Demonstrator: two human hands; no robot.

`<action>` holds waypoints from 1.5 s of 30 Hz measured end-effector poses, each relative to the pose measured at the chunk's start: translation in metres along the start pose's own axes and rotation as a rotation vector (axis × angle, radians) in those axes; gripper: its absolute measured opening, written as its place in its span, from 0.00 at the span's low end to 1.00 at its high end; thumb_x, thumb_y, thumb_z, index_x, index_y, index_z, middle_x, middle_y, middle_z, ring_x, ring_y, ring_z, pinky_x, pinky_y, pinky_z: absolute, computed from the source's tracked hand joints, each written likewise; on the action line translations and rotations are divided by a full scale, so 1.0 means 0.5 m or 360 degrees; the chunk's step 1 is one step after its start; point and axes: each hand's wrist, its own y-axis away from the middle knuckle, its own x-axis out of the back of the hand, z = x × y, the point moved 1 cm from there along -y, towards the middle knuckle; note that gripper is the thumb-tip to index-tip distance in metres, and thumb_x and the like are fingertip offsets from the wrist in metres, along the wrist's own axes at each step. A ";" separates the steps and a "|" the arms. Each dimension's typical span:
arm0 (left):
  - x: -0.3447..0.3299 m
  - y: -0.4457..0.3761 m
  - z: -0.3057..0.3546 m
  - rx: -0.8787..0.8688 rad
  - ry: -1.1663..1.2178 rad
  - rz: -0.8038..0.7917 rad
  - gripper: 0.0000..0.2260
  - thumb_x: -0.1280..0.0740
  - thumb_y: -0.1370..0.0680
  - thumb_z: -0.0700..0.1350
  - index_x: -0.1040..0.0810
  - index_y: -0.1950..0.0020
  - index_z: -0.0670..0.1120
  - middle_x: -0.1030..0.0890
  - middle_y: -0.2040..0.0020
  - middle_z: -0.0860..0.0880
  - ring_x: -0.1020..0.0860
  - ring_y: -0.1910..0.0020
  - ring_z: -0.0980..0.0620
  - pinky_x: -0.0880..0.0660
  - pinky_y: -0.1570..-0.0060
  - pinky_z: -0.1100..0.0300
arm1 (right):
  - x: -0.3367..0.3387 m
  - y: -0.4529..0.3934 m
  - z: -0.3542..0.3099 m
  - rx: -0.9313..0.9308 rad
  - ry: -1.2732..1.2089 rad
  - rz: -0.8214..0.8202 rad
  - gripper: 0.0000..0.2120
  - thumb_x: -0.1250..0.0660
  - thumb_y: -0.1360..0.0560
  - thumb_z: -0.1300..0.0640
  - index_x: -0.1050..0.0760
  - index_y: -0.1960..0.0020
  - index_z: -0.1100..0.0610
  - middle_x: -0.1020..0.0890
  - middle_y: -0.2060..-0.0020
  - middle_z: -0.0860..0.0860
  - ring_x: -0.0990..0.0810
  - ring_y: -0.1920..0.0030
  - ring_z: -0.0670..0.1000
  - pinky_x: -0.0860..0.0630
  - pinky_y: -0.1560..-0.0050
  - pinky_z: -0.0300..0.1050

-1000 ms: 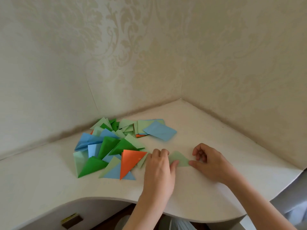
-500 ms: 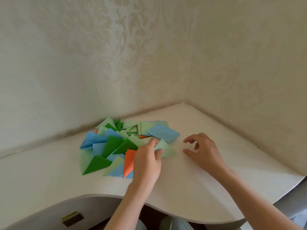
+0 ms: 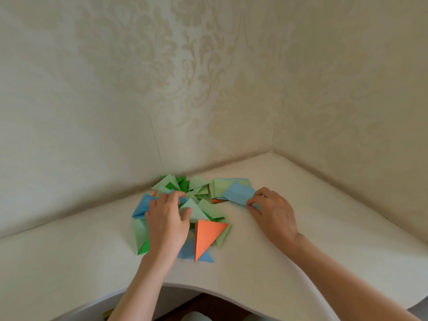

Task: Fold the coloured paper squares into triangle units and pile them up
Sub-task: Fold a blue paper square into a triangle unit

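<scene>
On the desk (image 3: 324,228), left hand (image 3: 166,223) now drops its triangle (image 3: 194,210); right hand (image 3: 273,214) pinches blue square (image 3: 239,193).

A loose pile of folded triangle units (image 3: 185,205) in light green, dark green, blue and orange lies flat on the desk, an orange triangle (image 3: 208,237) at its near edge, beside a stack of unfolded paper squares (image 3: 228,188) topped by a blue square (image 3: 239,193).

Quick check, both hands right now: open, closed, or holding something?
Left hand: open, fingers resting on the light green triangle atop the pile.
Right hand: pinching the blue paper square.
</scene>
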 end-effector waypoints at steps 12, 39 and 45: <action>-0.065 0.083 0.168 -0.0854 0.0246 -0.0354 0.19 0.24 0.34 0.43 0.24 0.45 0.48 0.26 0.47 0.52 0.27 0.46 0.52 0.34 0.45 0.65 | 0.098 0.089 0.113 -0.0049 -0.0205 0.0108 0.07 0.26 0.31 0.61 0.20 0.57 0.51 0.22 0.57 0.43 0.22 0.58 0.49 0.24 0.61 0.46; -0.146 0.131 0.160 -0.0563 0.0571 -0.0586 0.07 0.31 0.31 0.56 0.21 0.61 0.53 0.19 0.50 0.60 0.25 0.46 0.61 0.28 0.45 0.52 | 0.111 0.133 0.073 0.0041 -0.0524 -0.0432 0.06 0.29 0.31 0.43 0.20 0.59 0.44 0.21 0.57 0.36 0.23 0.53 0.38 0.29 0.49 0.34; -0.156 0.142 0.177 -0.0446 0.0446 -0.0483 0.06 0.29 0.31 0.53 0.24 0.60 0.54 0.23 0.53 0.61 0.27 0.49 0.60 0.34 0.51 0.59 | 0.112 0.131 0.065 -0.0104 -0.0565 -0.0431 0.09 0.25 0.31 0.52 0.20 0.52 0.46 0.21 0.57 0.34 0.25 0.51 0.34 0.33 0.50 0.25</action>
